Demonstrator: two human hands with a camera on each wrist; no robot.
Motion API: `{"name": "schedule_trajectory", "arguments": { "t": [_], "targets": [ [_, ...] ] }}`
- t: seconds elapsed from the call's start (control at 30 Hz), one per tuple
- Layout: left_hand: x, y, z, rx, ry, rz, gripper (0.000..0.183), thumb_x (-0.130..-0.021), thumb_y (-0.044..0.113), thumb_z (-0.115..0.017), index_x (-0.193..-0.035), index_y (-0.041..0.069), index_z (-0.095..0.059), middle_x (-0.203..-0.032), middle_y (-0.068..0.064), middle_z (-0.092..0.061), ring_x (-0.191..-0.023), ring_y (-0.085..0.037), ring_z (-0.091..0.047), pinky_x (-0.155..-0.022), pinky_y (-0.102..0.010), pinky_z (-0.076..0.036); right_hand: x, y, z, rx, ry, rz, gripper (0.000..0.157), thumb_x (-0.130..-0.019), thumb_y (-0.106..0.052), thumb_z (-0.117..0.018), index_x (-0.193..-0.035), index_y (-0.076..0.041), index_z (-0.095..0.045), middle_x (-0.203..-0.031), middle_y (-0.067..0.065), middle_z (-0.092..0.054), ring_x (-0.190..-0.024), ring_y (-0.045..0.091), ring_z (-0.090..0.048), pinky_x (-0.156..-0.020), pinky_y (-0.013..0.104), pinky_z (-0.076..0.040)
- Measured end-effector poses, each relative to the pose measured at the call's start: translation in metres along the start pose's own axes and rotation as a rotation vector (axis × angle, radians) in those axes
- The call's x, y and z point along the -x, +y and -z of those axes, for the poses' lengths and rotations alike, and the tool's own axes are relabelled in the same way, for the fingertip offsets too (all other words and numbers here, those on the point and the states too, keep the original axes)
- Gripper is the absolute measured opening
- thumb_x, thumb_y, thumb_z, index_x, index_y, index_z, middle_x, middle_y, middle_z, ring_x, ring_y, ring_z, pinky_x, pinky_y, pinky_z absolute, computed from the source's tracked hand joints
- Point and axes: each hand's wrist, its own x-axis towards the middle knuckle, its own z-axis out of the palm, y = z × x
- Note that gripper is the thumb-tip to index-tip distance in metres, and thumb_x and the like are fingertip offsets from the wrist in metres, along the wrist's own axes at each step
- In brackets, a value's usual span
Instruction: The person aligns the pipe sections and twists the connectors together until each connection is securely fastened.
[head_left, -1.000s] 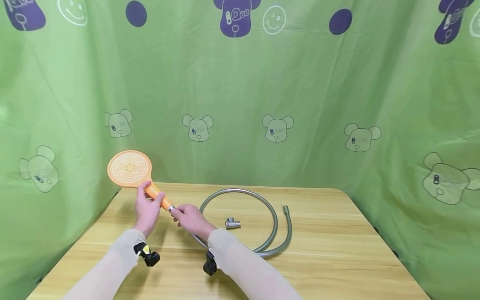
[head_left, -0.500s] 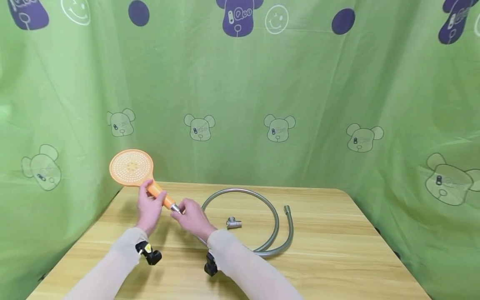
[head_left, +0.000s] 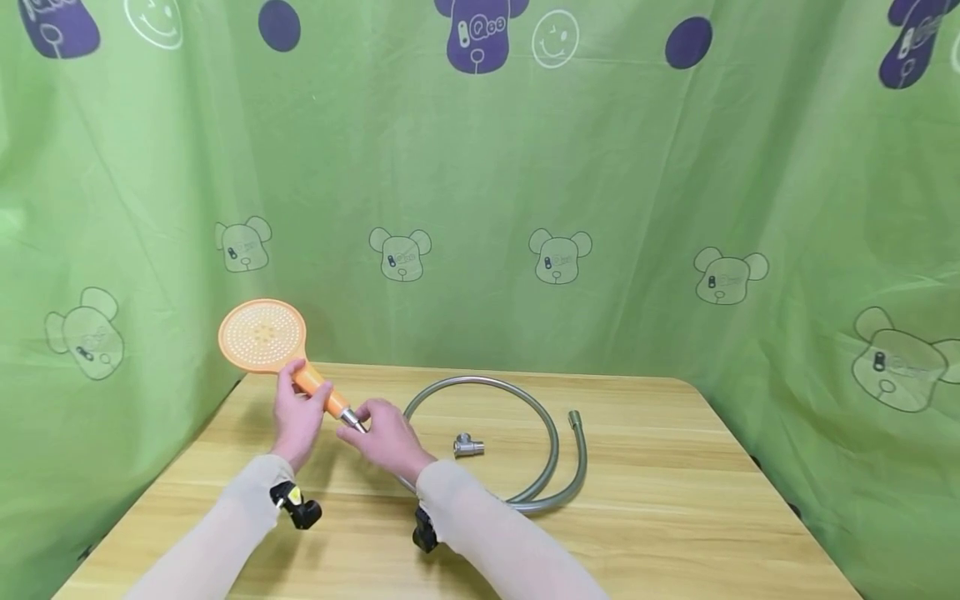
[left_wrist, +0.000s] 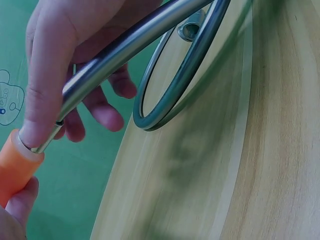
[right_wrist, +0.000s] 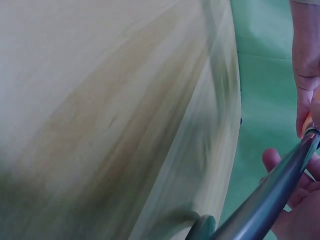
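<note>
An orange shower head (head_left: 262, 335) with a pale, perforated face is held up over the left of the table, its face toward me. Around its handle my left hand (head_left: 296, 417) grips with thumb and fingers. My right hand (head_left: 388, 440) pinches the end of a grey shower hose (head_left: 553, 442) just below the handle's base. A silver connector (head_left: 352, 419) shows between the handle and my right fingertips. In the left wrist view, the hose (left_wrist: 115, 55) runs past the right hand to the orange handle (left_wrist: 17, 165); the thread inside the joint is hidden.
The hose loops over the wooden table (head_left: 675, 500), its free end (head_left: 574, 419) pointing up on the right. Inside the loop lies a small chrome tee fitting (head_left: 468, 446). A green printed curtain (head_left: 480, 167) encloses the back and sides.
My right hand has shifted slightly down and away from the handle's base, its fingers changing position, and more of the silver connector is exposed. My left hand keeps its grip on the shower head.
</note>
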Motion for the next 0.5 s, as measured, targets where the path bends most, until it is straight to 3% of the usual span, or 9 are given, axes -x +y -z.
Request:
{"name": "schedule_trajectory", "arguments": {
  "t": [0.17,0.33,0.5],
  "targets": [
    [-0.0019,-0.0014,-0.0002,-0.005,-0.009,-0.003,0.064,-0.097,0.014,-0.065,-0.152,0.02,-0.033,-0.126,-0.016,-0.047,-0.093,-0.02,-0.055,-0.073,-0.019,-0.055,-0.0017,-0.0012,-0.0001,0.092,0.012,0.046,0.02,-0.096,-0.038,-0.067,-0.088,-0.019,-0.063,-0.082,-0.008,-0.054,-0.066,0.006,-0.048,-0.055,0.023,-0.043],
    [-0.0027,-0.003,0.0005,0.006,-0.004,0.002,0.064,-0.097,0.013,-0.065,-0.152,0.019,-0.033,-0.126,-0.017,-0.046,-0.094,-0.021,-0.054,-0.072,-0.019,-0.055,-0.0027,-0.0024,-0.001,0.059,-0.047,0.006,0.037,-0.102,-0.042,-0.053,-0.075,-0.019,-0.064,-0.071,-0.006,-0.052,-0.058,0.008,-0.045,-0.05,0.026,-0.041],
    [-0.003,-0.004,0.0012,-0.003,0.002,-0.006,0.064,-0.096,0.013,-0.066,-0.151,0.018,-0.034,-0.125,-0.016,-0.047,-0.094,-0.021,-0.054,-0.072,-0.018,-0.054,-0.0017,-0.001,-0.0014,0.019,-0.032,-0.009,0.028,-0.094,-0.046,-0.067,-0.101,-0.019,-0.07,-0.082,-0.009,-0.058,-0.065,0.008,-0.052,-0.054,0.026,-0.045]
  ]
}}
